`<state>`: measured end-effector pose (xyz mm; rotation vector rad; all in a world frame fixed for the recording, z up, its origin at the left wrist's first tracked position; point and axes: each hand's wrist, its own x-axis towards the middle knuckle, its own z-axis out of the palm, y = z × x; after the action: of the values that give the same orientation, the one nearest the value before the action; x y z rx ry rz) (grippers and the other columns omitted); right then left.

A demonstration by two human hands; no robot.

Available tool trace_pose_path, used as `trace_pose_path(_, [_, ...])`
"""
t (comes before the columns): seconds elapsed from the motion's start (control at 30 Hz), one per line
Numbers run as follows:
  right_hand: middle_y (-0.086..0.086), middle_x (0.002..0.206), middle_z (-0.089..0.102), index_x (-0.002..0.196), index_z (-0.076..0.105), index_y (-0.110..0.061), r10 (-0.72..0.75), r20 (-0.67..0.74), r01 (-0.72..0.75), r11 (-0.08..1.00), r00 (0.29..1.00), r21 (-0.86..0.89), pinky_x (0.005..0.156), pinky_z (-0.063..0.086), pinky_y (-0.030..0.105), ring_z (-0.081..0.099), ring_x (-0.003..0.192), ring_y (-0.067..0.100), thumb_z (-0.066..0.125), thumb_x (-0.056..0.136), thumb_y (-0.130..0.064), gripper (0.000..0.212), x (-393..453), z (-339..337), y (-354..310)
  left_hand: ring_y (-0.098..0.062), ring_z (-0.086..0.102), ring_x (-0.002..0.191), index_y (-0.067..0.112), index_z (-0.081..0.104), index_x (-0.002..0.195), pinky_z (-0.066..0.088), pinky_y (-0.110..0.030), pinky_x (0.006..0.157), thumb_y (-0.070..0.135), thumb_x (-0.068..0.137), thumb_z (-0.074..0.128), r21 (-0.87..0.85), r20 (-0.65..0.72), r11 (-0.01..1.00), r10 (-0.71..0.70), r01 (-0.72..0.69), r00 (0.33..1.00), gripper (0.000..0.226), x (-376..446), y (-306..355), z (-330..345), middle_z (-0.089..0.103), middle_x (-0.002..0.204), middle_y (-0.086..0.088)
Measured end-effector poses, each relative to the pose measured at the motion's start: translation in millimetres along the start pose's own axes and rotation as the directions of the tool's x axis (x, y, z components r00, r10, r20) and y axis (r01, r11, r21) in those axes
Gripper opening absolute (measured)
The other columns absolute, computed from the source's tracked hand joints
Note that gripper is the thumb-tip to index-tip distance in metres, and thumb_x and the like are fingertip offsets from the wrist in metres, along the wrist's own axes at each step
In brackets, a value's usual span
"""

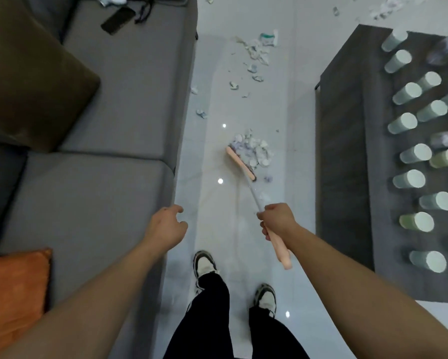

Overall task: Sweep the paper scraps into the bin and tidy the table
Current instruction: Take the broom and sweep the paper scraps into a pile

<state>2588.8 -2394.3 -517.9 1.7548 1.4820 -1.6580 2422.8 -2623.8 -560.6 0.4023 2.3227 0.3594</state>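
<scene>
Head view, looking down a strip of glossy pale floor between a grey sofa at left and a dark low table at right.

Right hand: fingers curled tight round the pink grip of a broom; grip end juts out below the hand, pale shaft runs up and left to the pink head. Head down at floor level, set at a slant, bristles hidden under the head.

Paper scraps: heaped pile touching the far side of the broom head. One stray scrap just right of the head's near end. Looser trail of scraps farther up the floor, more at top right, blurred; single pieces not countable.

Left hand: free over the sofa's edge, fingers loosely bent, holding nothing.

Table: rows of pale cups standing on it, seen from above; contents not readable. Coloured items at the table's right edge cut off and smeared, identity unclear.

Sofa: brown cushion at upper left, orange cushion at lower left, both cropped by the frame. Dark flat object and a dark cord on the far seat, too blurred to name.

Bottom centre: black trousers and two light-and-dark shoes on the floor.

No bin in frame.
</scene>
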Motion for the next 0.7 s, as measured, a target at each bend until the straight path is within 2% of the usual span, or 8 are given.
trace_pose_path(0.1, [0.010,0.060,0.048,0.088,0.055,-0.011,0.017,-0.043,-0.008,0.983,0.999,0.182,0.040,0.040,0.023,0.046,0.035,0.018,0.057,0.087,-0.002,0.009,-12.2,-2.1,-8.7,-0.027,0.057,0.110,0.017,0.055,0.131,0.045,-0.032,0.091,0.022,0.083,0.061,0.023,0.038,0.999,0.048,-0.049,0.998,0.048,18.0,16.8,-10.7,0.056,0.130,-0.010])
trace_pose_path(0.2, [0.012,0.065,0.049,0.093,0.054,-0.007,0.078,-0.101,-0.037,0.934,0.992,0.354,0.040,0.042,0.023,0.046,0.038,0.019,0.053,0.089,0.000,0.008,-16.9,5.0,-8.3,-0.025,0.056,0.111,0.019,0.055,0.131,0.043,-0.028,0.088,0.023,0.084,0.060,0.043,0.054,0.991,0.127,-0.130,0.990,0.047,30.6,43.9,-15.7,0.055,0.131,-0.009])
trace_pose_path(0.27, [0.012,0.066,0.050,0.084,0.050,-0.006,0.162,-0.126,-0.082,0.871,0.979,0.484,0.040,0.041,0.022,0.045,0.040,0.020,0.048,0.089,0.001,0.009,-16.9,12.6,-8.1,-0.024,0.055,0.111,0.021,0.055,0.130,0.043,-0.028,0.089,0.024,0.084,0.059,0.066,0.065,0.981,0.179,-0.184,0.982,0.046,36.4,61.5,-17.9,0.055,0.130,-0.007])
trace_pose_path(0.37, [0.011,0.064,0.047,0.083,0.051,-0.004,0.278,-0.119,-0.127,0.725,0.953,0.678,0.041,0.038,0.023,0.043,0.044,0.020,0.041,0.089,0.002,0.014,-12.5,17.8,-6.8,-0.021,0.056,0.103,0.023,0.055,0.130,0.045,-0.026,0.084,0.025,0.084,0.058,0.092,0.092,0.967,0.230,-0.238,0.969,0.047,46.5,81.2,-23.8,0.055,0.129,-0.006])
trace_pose_path(0.47, [0.010,0.068,0.043,0.085,0.047,-0.006,0.349,-0.050,-0.175,0.582,0.936,0.794,0.048,0.038,0.026,0.041,0.050,0.022,0.039,0.094,-0.002,0.012,-5.5,16.1,-7.6,-0.021,0.057,0.103,0.024,0.055,0.130,0.041,-0.025,0.082,0.025,0.083,0.059,0.141,0.106,0.957,0.241,-0.254,0.965,0.047,61.3,91.9,-33.5,0.056,0.129,-0.005])
trace_pose_path(0.57, [0.008,0.074,0.045,0.096,0.049,-0.007,0.415,0.015,-0.179,0.360,0.910,0.916,0.036,0.041,0.021,0.040,0.053,0.016,0.038,0.097,0.000,0.014,3.2,13.0,-13.5,-0.024,0.057,0.110,0.022,0.056,0.129,0.042,-0.029,0.091,0.025,0.082,0.059,0.182,0.113,0.947,0.249,-0.266,0.962,0.047,82.1,100.2,-44.9,0.057,0.128,-0.007])
trace_pose_path(0.63, [0.005,0.073,0.048,0.097,0.051,-0.009,0.361,0.127,-0.225,0.243,0.924,0.944,0.031,0.039,0.013,0.041,0.044,0.011,0.038,0.099,-0.001,0.015,9.8,14.0,-21.4,-0.025,0.055,0.113,0.021,0.056,0.129,0.042,-0.031,0.096,0.024,0.082,0.060,0.202,0.119,0.943,0.243,-0.263,0.963,0.047,98.1,108.4,-53.8,0.058,0.128,-0.008])
trace_pose_path(0.7, [0.002,0.057,0.040,0.088,0.045,-0.010,0.277,0.226,-0.287,0.204,0.934,0.936,0.029,0.034,0.013,0.037,0.031,0.008,0.039,0.100,-0.006,0.014,21.7,14.5,-37.7,-0.026,0.054,0.116,0.022,0.057,0.128,0.042,-0.033,0.098,0.024,0.081,0.059,0.215,0.116,0.945,0.224,-0.245,0.968,0.047,114.5,118.3,-63.1,0.057,0.129,-0.008])
